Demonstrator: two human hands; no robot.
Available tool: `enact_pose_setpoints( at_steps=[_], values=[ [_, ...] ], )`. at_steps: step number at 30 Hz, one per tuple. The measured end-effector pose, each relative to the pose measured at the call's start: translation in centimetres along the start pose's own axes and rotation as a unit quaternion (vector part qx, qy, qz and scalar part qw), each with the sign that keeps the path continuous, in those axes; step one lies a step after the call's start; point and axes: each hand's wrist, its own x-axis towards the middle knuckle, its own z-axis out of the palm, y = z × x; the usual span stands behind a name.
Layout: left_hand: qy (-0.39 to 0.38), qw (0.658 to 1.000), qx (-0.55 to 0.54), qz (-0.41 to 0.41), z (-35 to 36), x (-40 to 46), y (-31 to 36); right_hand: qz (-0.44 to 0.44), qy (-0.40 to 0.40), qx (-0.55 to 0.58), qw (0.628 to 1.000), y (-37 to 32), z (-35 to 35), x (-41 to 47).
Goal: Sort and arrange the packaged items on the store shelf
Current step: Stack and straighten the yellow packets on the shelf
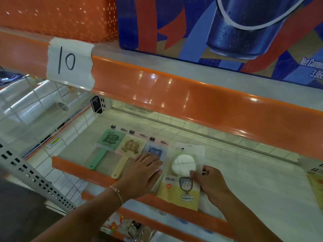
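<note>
Much of the blue packet (155,151) is hidden under your left hand (143,170), which lies flat on it with fingers straight, just left of centre in the lower half of the frame; only the packet's upper part and a blurred white character show. Your right hand (208,182), to the right of centre, pinches the right edge of the round-mirror packet (185,173) between thumb and curled fingers, and covers part of that edge. The print on every packet is too soft to read.

The round-mirror packet lies on the pale shelf (244,168) with its lower end over the orange front lip (73,165). It is a clear sleeve holding a white round disc with pale green ears above a yellow card that bears a picture of a hand mirror. To its left, side by side and touching or nearly so, lie the blue packet, the cream mirror packet (130,145) and the green mirror packet (110,139); the green and cream handles run down to the lip.

At the right edge of the frame a yellow packet (316,184) is cut off. At the bottom centre, items on the lower shelf (127,227) are blurred and cannot be made out. In the upper left a paper label (69,62) marked "10" is taped over the upper shelf's orange rail (174,91). In the upper right a blue and red box (227,28) is cropped.
</note>
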Motion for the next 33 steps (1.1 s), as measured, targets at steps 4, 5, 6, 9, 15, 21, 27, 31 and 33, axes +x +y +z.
enact_pose_setpoints(
  at_steps=[4,5,6,9,15,21,27,31,33],
  values=[
    [0.019,0.999,-0.042,-0.012,0.5,-0.5,-0.7,-0.034,0.014,-0.041,0.998,-0.1,0.0,0.5],
    [0.024,0.998,-0.058,-0.010,0.4,-0.6,-0.7,-0.040,0.020,-0.050,0.998,-0.1,0.0,0.7],
    [0.031,0.997,-0.069,-0.007,0.3,-0.7,-0.7,-0.044,0.028,-0.060,0.997,-0.1,0.1,0.8],
    [0.044,0.996,-0.082,-0.007,0.4,-0.9,-0.9,-0.057,0.053,-0.104,0.992,-0.2,0.5,0.9],
    [0.048,0.994,-0.091,-0.023,0.6,-1.0,-0.9,-0.093,0.052,-0.273,0.956,-1.1,0.5,-0.2],
    [0.047,0.995,-0.083,-0.021,0.9,-1.0,-1.2,-0.107,-0.039,-0.342,0.933,-1.4,-0.2,-1.2],
    [0.053,0.996,-0.075,-0.015,1.3,-1.0,-1.5,-0.138,-0.044,-0.435,0.889,-0.5,0.2,-0.9],
    [0.054,0.996,-0.072,-0.017,1.3,-1.1,-1.5,-0.148,-0.034,-0.436,0.887,0.0,0.3,-0.7],
    [0.052,0.996,-0.071,-0.017,1.3,-1.1,-1.5,-0.154,-0.034,-0.439,0.884,0.1,0.3,-0.6]
  ],
)
